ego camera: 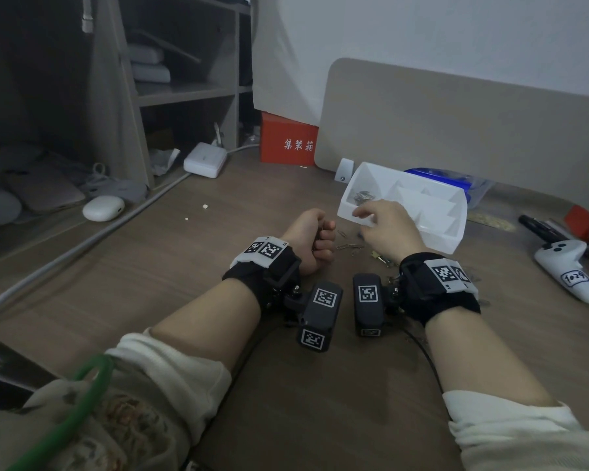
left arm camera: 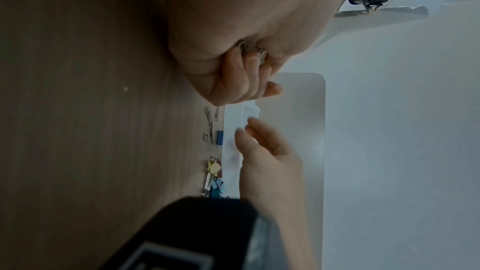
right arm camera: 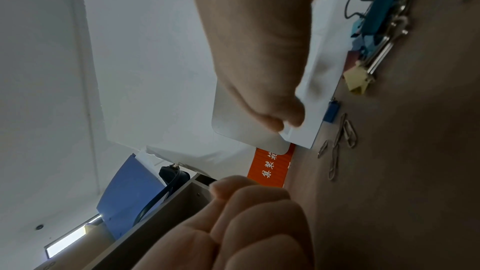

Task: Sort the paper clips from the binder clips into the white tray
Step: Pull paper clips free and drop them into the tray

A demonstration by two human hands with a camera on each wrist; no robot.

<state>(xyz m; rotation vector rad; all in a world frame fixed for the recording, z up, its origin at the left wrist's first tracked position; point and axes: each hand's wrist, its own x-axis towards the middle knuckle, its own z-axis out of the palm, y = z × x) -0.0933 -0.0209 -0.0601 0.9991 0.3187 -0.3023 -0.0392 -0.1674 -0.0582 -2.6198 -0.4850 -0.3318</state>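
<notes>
On the wood desk, your left hand sits w/ its edge down, fingers curled into a fist; the left wrist view shows metal clips poking out between palm & fingers, so it's gripping a small bunch of them. Your right hand is over the near rim of the white tray, fingers bent down at the edge & touching it; can't tell if it's pinching anything. Tray is tilted, w/ several compartments; the far-left one holds a little heap of silver paper clips. Between your hands & just in front of the tray lie loose paper clips on the desk, w/ a small blue binder clip touching the tray wall. Nearer your right wrist is a pile of coloured binder clips – yellow, teal, blue – beside the tray. Off to the right, well apart, a white controller. Behind the tray, a blue-lidded box & a red box.
</notes>
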